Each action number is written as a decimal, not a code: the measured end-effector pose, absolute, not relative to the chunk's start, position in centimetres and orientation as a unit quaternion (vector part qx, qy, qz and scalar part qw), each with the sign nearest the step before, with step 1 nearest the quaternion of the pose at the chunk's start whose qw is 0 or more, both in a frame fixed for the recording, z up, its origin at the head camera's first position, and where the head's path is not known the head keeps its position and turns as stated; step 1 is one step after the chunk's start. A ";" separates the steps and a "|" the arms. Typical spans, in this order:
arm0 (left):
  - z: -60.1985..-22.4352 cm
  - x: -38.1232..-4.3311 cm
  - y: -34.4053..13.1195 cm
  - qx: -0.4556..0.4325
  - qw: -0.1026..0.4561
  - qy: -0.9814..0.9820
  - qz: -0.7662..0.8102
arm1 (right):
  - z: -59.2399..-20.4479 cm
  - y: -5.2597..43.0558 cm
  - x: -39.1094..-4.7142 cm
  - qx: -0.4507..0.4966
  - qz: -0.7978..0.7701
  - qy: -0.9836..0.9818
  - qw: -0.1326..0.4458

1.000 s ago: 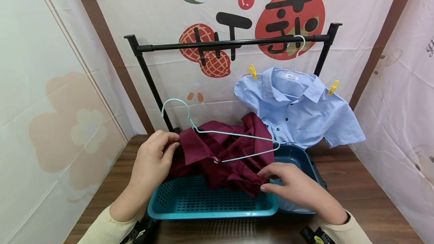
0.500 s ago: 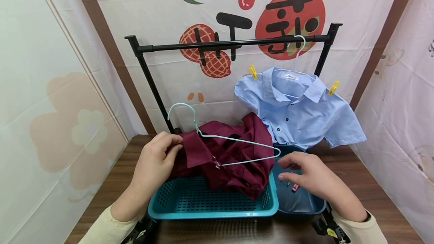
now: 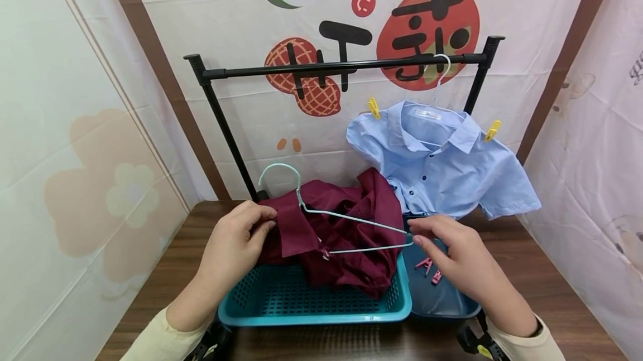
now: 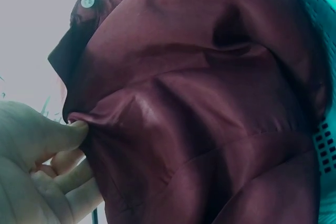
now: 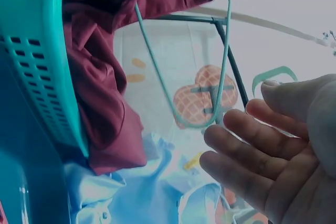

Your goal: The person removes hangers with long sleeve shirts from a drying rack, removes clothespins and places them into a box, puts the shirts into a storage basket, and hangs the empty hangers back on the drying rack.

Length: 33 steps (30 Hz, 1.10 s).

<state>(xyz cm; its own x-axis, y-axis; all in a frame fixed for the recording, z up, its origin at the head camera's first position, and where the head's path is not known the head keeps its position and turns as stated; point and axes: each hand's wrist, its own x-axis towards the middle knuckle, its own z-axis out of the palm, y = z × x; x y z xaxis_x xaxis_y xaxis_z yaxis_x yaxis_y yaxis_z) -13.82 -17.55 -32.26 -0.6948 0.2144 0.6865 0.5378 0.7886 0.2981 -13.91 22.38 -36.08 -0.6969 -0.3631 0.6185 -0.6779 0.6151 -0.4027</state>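
A maroon collared shirt (image 3: 351, 235) lies bunched in and over the back of a teal basket (image 3: 316, 319). My left hand (image 3: 233, 255) pinches its fabric beside the collar (image 3: 296, 232), thumb against fingers; the left wrist view shows the pinched shirt edge (image 4: 84, 119). A pale mint wire hanger (image 3: 361, 222) has its left part inside the shirt, while its hook and right end stick out. At that right end is my right hand (image 3: 464, 260). In the right wrist view its extended fingers (image 5: 247, 156) are near the bare hanger loop (image 5: 194, 125), apart from it.
A black rack (image 3: 346, 65) stands behind, with a light blue shirt (image 3: 437, 160) hanging at its right, yellow clothespins (image 3: 373, 107) on its shoulders. A dark blue bin (image 3: 442, 302) beside the basket holds pink clothespins (image 3: 437, 277). All stand on a wooden table (image 3: 542, 294).
My right hand let go of the maroon shirt, moved right, then came back toward the hanger's end. The hanger has shifted down and right. My left hand keeps its pinch, slightly further right.
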 end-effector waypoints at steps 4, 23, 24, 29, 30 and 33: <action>-32.5 -13.8 -17.4 -0.212 0.328 -0.890 -0.238 | -36.3 21.5 -13.5 0.328 0.324 -0.853 0.244; -32.7 -13.6 -16.4 -0.228 0.339 -0.886 -0.219 | -37.6 19.9 -13.8 0.356 0.235 -0.855 0.296; -32.7 -13.5 -16.4 -0.230 0.338 -0.886 -0.219 | -37.6 19.9 -13.8 0.357 0.229 -0.857 0.294; -32.6 -13.5 -16.3 -0.243 0.335 -0.884 -0.219 | -37.7 19.8 -13.6 0.349 0.214 -0.870 0.276; -32.6 -13.5 -16.3 -0.247 0.333 -0.883 -0.219 | -37.7 19.8 -13.6 0.346 0.214 -0.873 0.269; -32.6 -13.5 -16.3 -0.261 0.327 -0.882 -0.217 | -37.5 19.7 -13.4 0.335 0.208 -0.886 0.245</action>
<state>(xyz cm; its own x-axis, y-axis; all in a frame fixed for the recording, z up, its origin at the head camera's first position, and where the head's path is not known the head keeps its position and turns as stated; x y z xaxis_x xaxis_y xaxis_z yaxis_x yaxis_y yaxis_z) -13.55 -16.28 -32.56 -0.6500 0.3184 0.6900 0.6026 0.7692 0.2127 -13.40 19.70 -37.51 -0.6559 -0.4906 0.5738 -0.6947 0.6897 -0.2044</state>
